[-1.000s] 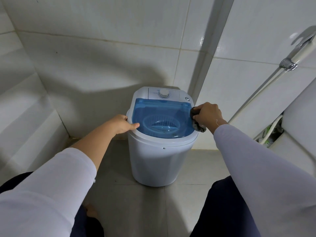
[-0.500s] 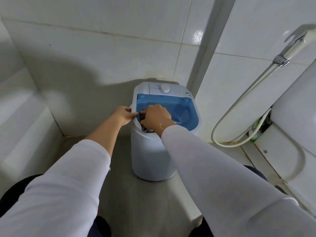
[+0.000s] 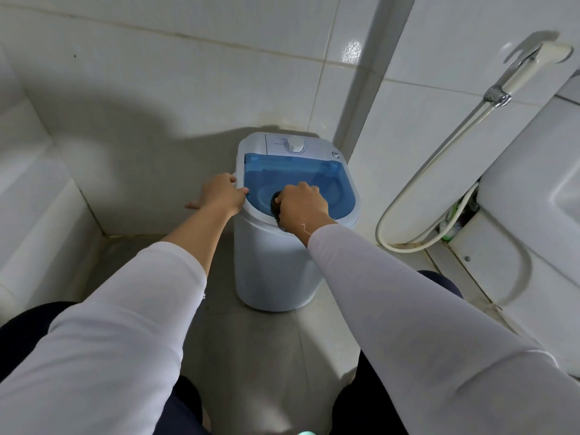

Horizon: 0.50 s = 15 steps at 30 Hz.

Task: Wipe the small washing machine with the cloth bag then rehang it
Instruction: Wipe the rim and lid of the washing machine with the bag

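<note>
A small white washing machine [image 3: 270,265] with a blue see-through lid [image 3: 301,174] and a white dial stands on the tiled floor in the corner. My right hand [image 3: 303,204] presses a dark cloth bag [image 3: 276,202] onto the front middle of the lid; most of the bag is hidden under the fist. My left hand [image 3: 221,193] grips the machine's left rim, thumb on top beside the lid.
Tiled walls close in behind and to the left. A bidet sprayer [image 3: 514,80] hangs on the right wall with its hose [image 3: 405,202] looping to the floor. A white toilet [image 3: 533,215] stands at the right. My knees are at the bottom.
My right hand has swept the cloth bag from the lid's right edge across to its left, then back to the front middle. My left hand stayed on the left rim.
</note>
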Available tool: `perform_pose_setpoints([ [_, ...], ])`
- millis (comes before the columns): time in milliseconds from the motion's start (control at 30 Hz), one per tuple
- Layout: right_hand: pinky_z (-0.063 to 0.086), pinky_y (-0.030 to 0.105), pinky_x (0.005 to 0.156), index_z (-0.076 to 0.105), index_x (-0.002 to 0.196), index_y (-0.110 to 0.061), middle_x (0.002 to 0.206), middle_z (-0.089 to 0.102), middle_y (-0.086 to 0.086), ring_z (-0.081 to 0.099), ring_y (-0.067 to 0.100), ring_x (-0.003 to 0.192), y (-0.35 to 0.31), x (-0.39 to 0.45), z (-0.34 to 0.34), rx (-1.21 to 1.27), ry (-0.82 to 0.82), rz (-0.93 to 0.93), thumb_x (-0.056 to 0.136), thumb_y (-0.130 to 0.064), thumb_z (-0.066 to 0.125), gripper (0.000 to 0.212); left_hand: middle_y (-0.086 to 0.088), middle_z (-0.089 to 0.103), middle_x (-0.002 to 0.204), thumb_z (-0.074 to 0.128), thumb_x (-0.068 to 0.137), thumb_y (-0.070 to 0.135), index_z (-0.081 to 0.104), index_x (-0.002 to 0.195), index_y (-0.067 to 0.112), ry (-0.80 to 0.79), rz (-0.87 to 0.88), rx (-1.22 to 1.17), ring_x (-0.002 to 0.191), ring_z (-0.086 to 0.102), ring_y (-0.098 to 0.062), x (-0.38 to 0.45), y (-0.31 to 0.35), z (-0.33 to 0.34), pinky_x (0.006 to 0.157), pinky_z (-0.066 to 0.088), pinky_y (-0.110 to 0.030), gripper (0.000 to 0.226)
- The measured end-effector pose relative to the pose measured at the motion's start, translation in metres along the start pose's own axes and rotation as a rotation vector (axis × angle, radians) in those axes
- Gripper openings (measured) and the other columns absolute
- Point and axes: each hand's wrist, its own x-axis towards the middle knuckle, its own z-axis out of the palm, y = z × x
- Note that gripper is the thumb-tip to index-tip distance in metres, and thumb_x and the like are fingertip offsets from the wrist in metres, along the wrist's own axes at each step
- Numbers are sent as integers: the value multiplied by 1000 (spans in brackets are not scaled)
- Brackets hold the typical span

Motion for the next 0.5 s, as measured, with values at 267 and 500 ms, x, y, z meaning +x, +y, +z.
perform_pose_setpoints([
  [267,50,38,86,60,120,-8,116,59,16,54,32,109,25,-14,-2,27,10,49,92,-20,55,30,-5,58,129,64,79,50,51,129,19,-38,36,0,117,55,-31,-17,11,0,104,36,-59,60],
  [500,50,38,90,59,121,-8,114,61,15,55,31,107,49,-19,0,10,16,76,93,-20,55,31,-1,60,118,69,73,49,54,120,23,-104,54,63,111,57,-30,-29,14,2,101,38,-60,55],
])
